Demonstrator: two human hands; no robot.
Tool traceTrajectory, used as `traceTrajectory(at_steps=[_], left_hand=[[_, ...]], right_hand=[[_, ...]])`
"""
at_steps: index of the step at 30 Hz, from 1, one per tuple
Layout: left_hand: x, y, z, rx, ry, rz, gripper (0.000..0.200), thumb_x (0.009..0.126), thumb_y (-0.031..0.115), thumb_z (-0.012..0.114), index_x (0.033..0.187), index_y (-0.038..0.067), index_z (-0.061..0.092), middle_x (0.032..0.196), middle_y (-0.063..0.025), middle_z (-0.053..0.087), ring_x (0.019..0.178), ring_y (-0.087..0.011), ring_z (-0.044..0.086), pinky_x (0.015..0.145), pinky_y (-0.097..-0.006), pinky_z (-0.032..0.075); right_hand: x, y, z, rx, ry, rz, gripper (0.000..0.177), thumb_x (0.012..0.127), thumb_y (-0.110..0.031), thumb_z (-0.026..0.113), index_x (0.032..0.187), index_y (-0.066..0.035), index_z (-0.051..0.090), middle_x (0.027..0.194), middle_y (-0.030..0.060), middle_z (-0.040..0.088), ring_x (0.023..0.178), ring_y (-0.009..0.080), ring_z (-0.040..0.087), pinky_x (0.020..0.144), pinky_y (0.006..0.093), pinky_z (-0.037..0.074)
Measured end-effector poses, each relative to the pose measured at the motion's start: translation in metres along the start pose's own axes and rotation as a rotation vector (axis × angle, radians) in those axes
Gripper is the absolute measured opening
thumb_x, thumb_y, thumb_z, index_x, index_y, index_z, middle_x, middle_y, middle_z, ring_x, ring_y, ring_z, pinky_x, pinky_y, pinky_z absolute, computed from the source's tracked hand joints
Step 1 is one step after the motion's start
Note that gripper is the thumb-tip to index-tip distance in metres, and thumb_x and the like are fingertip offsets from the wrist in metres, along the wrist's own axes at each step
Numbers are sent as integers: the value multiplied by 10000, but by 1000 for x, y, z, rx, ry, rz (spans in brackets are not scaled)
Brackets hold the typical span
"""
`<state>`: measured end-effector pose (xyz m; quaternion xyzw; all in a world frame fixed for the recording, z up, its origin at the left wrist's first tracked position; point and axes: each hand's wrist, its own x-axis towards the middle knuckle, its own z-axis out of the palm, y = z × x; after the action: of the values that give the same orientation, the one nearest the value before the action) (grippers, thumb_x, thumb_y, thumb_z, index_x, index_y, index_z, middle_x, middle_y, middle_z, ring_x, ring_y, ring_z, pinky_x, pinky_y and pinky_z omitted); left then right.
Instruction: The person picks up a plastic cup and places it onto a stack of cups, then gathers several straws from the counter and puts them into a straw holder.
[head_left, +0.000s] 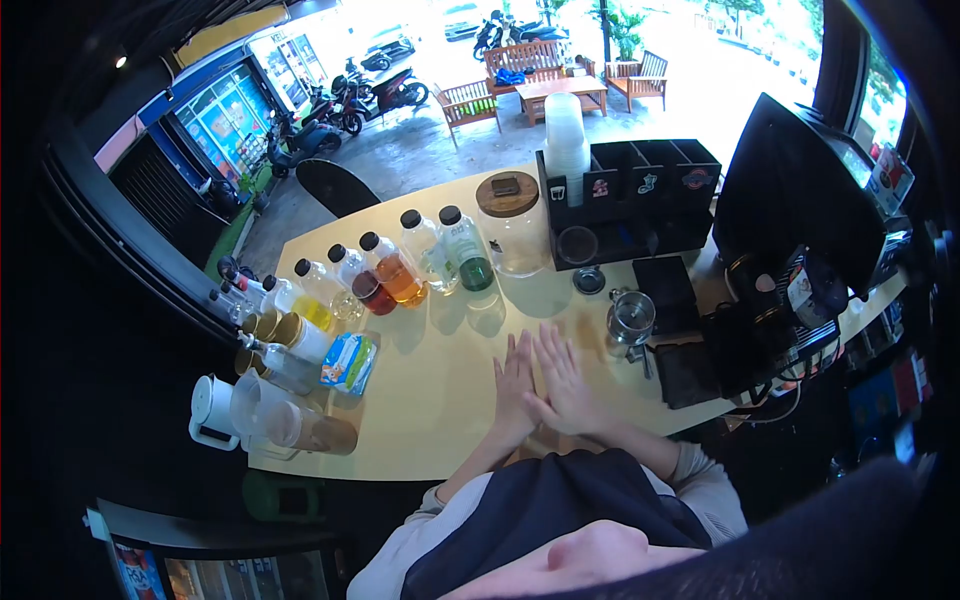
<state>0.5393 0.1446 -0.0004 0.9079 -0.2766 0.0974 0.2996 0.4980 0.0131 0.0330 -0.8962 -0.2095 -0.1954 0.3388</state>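
My left hand (515, 388) and my right hand (566, 388) are side by side over the near middle of the table (430, 410), touching near the thumbs. Both are empty, with fingers stretched out away from me. Right of my right hand stands a clear glass pitcher (631, 318), with what looks like a spoon (640, 358) beside it. Beyond my hands is a row of black-capped bottles, including one with green liquid (474, 272), one with orange liquid (402, 283) and one with dark red liquid (372, 294).
A large jar with a wooden lid (510, 196) stands at the back, beside a black organizer (640, 225) with stacked cups (566, 140). A monitor (790, 200) is at right. Left are a wipes pack (348, 364), a white jug (213, 408) and a measuring jug (320, 433).
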Motion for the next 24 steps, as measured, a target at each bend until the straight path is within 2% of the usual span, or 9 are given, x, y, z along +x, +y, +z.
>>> traceTrajectory(at_steps=[2, 4, 8, 17, 24], left_hand=[[-14, -6, 11, 18, -41, 51, 850, 875, 417, 564, 1529, 53, 162, 1590, -146, 163, 1486, -356, 85, 1124, -647, 127], [-29, -6, 21, 76, -214, 41, 828, 900, 414, 513, 1539, 54, 129, 1607, -140, 105, 1494, -347, 12, 1128, -648, 96], [-50, -13, 39, 40, -358, 43, 845, 897, 408, 522, 1541, 48, 111, 1614, -138, 72, 1494, -344, -38, 1135, -640, 52], [-42, 43, 28, 21, -397, 265, 832, 916, 374, 511, 1541, 31, 83, 1621, -137, 29, 1491, -340, -78, 1154, -594, -20], [-71, 110, 50, 16, -446, 346, 748, 950, 368, 434, 1555, 90, 93, 1627, -103, 23, 1494, -321, -84, 1157, -585, -28]], right_hand=[[-21, 1, 33, 127, -47, 136, 807, 931, -366, 504, 1515, 33, 115, 1592, 231, 82, 1482, 393, 47, 1166, 549, 40], [-36, 3, 48, 143, -43, 208, 813, 930, -373, 506, 1515, 35, 116, 1594, 223, 82, 1483, 386, 44, 1166, 549, 36], [-63, -2, 47, 87, -83, 342, 826, 927, -407, 503, 1514, 36, 129, 1597, 209, 94, 1487, 368, 44, 1165, 554, 22], [-96, -17, 5, -77, 0, 415, 824, 926, -464, 473, 1512, 27, 168, 1590, 205, 130, 1487, 352, 70, 1160, 560, 1], [-165, -41, -34, -116, 44, 554, 855, 920, -468, 471, 1513, 44, 129, 1587, 233, 106, 1486, 377, 37, 1161, 549, -18]])
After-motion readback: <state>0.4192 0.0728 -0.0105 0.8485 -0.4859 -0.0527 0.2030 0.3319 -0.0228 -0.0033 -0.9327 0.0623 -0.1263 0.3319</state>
